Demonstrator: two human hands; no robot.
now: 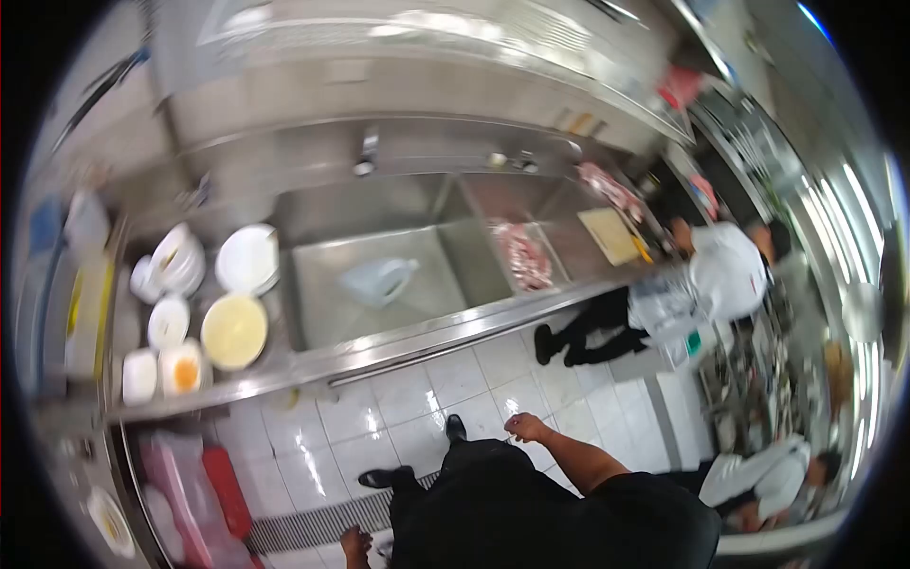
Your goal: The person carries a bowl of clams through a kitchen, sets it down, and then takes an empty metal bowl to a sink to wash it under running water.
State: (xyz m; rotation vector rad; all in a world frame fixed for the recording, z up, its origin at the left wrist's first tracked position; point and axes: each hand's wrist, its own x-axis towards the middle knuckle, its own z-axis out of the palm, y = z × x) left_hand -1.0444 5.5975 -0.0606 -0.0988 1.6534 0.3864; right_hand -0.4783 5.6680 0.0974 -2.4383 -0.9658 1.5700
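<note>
My right hand (pixel 524 427) hangs in the air over the tiled floor, in front of the sink counter. Its fingers are loosely bent and slightly apart, with nothing visible in them. Low in the view, my left hand (pixel 356 544) is beside my leg, above the floor drain grate (pixel 322 517). It is small and blurred, so its fingers cannot be made out. Neither hand touches the counter. The large steel sink (pixel 318 318) holds a crumpled translucent plastic bag (pixel 379 281).
White dishes (pixel 248 261) and a yellowish round container (pixel 235 331) stand left of the sink. Raw meat (pixel 523 256) lies in the smaller basin. A co-worker (pixel 725 275) stands by a cutting board (pixel 609 236); another person (pixel 758 484) is lower right. A red container (pixel 226 493) sits lower left.
</note>
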